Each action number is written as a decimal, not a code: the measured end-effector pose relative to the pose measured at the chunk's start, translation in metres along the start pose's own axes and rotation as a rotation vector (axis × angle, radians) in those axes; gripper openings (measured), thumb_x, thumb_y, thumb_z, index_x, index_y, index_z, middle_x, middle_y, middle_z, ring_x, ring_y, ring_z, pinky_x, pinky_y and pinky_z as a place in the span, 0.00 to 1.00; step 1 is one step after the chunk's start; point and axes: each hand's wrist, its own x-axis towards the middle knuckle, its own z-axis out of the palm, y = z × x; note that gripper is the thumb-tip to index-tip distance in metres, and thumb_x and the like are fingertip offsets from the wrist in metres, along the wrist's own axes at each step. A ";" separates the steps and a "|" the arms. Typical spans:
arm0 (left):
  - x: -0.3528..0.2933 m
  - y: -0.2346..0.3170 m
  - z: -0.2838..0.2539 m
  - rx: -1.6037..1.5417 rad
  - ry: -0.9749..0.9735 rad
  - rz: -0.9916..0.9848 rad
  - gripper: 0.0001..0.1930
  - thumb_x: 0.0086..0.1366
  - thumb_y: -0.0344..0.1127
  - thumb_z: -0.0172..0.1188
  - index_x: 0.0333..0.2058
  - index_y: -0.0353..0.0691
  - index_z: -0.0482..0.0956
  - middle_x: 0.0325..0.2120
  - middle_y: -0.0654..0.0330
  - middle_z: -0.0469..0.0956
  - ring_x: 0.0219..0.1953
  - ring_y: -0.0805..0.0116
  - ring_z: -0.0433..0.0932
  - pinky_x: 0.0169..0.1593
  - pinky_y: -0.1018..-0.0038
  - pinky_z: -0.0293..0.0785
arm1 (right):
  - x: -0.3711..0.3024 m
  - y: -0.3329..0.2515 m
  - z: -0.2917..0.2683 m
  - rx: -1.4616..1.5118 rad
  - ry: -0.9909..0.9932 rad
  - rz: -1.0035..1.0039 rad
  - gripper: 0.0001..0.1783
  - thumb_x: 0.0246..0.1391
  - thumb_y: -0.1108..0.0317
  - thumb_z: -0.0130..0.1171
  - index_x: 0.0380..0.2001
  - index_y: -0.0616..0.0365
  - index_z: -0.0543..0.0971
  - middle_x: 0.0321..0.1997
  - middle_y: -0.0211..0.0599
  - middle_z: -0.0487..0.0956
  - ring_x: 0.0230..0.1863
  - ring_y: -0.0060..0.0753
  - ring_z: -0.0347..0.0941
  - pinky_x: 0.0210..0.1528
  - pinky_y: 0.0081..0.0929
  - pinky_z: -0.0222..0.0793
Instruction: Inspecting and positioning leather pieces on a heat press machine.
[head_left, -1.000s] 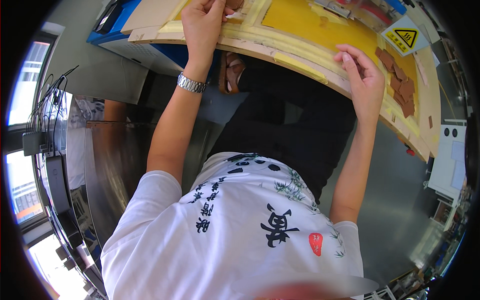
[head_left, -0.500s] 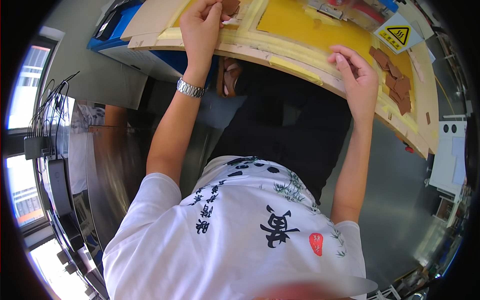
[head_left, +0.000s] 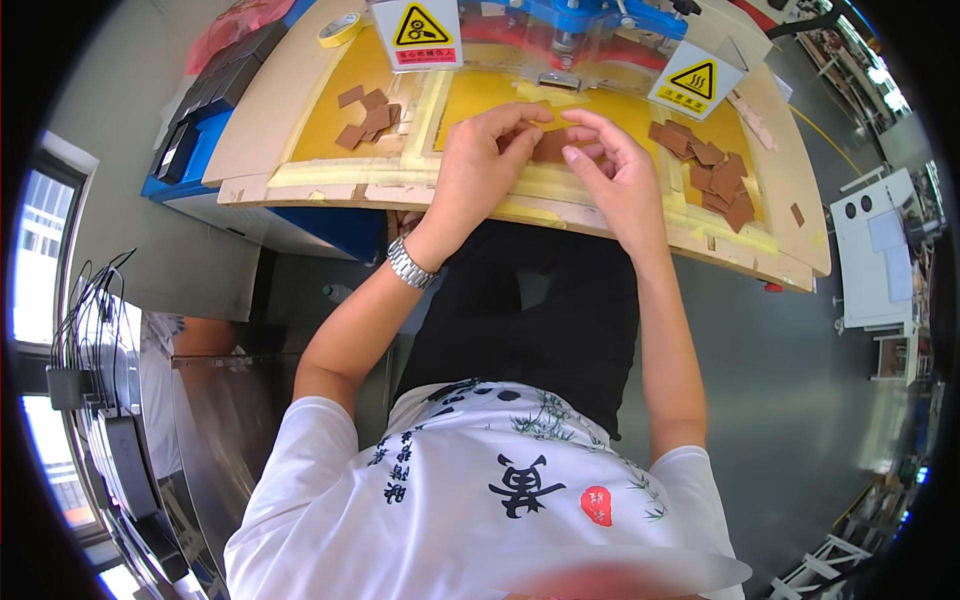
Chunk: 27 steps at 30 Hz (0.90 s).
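A flat brown piece (head_left: 549, 148) is held low over the yellow middle panel of the work board, near its front edge. My left hand (head_left: 490, 152), with a metal watch on its wrist, closes thumb and fingers on the piece's left side. From the other side, my right hand (head_left: 618, 172) has its thumb and a curled finger at the right edge, its index finger raised above. The fingers partly cover the piece. Similar brown pieces lie in a left pile (head_left: 372, 118) and a larger right pile (head_left: 722, 178).
Behind my hands stands a blue press (head_left: 590, 18) with a clear guard. Two warning signs (head_left: 418, 35) (head_left: 697, 78) flank it. A yellow tape roll (head_left: 340, 30) lies at the back left of the wooden board (head_left: 245, 150). A blue machine (head_left: 190, 150) stands to the left.
My view has shifted, showing more of the board and press. My left hand has moved from the left pile to the middle with a brown piece. My right hand has come in to meet it.
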 end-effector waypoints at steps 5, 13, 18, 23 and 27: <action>-0.001 0.005 0.000 0.005 -0.017 -0.033 0.14 0.72 0.27 0.64 0.54 0.36 0.85 0.32 0.61 0.87 0.35 0.77 0.83 0.41 0.77 0.79 | -0.007 -0.003 -0.002 -0.112 -0.017 -0.003 0.21 0.61 0.73 0.69 0.59 0.52 0.85 0.43 0.32 0.86 0.36 0.20 0.74 0.39 0.22 0.72; -0.001 0.008 0.000 -0.009 -0.033 -0.023 0.14 0.72 0.27 0.65 0.54 0.37 0.85 0.32 0.62 0.87 0.35 0.78 0.83 0.41 0.78 0.78 | -0.009 0.001 -0.003 -0.119 0.015 0.006 0.21 0.59 0.75 0.71 0.56 0.51 0.86 0.39 0.31 0.82 0.35 0.21 0.73 0.39 0.23 0.73; -0.001 0.008 0.000 -0.011 -0.016 -0.017 0.11 0.68 0.26 0.68 0.48 0.34 0.86 0.31 0.60 0.87 0.30 0.75 0.82 0.38 0.75 0.79 | -0.009 0.005 -0.001 -0.058 0.049 -0.004 0.20 0.59 0.76 0.71 0.54 0.52 0.85 0.38 0.29 0.81 0.35 0.20 0.72 0.39 0.22 0.72; -0.004 0.012 -0.001 0.029 -0.037 -0.041 0.06 0.67 0.26 0.69 0.42 0.32 0.86 0.29 0.61 0.86 0.29 0.75 0.80 0.37 0.76 0.77 | -0.011 0.000 -0.001 -0.074 0.056 -0.029 0.15 0.60 0.76 0.70 0.51 0.55 0.84 0.36 0.28 0.81 0.34 0.19 0.73 0.38 0.21 0.72; -0.003 0.010 0.002 0.017 -0.049 -0.046 0.05 0.67 0.27 0.69 0.40 0.32 0.85 0.28 0.61 0.84 0.28 0.76 0.77 0.36 0.76 0.75 | -0.012 0.002 -0.004 -0.050 0.049 -0.004 0.11 0.62 0.76 0.68 0.46 0.60 0.83 0.34 0.29 0.82 0.33 0.20 0.75 0.38 0.21 0.72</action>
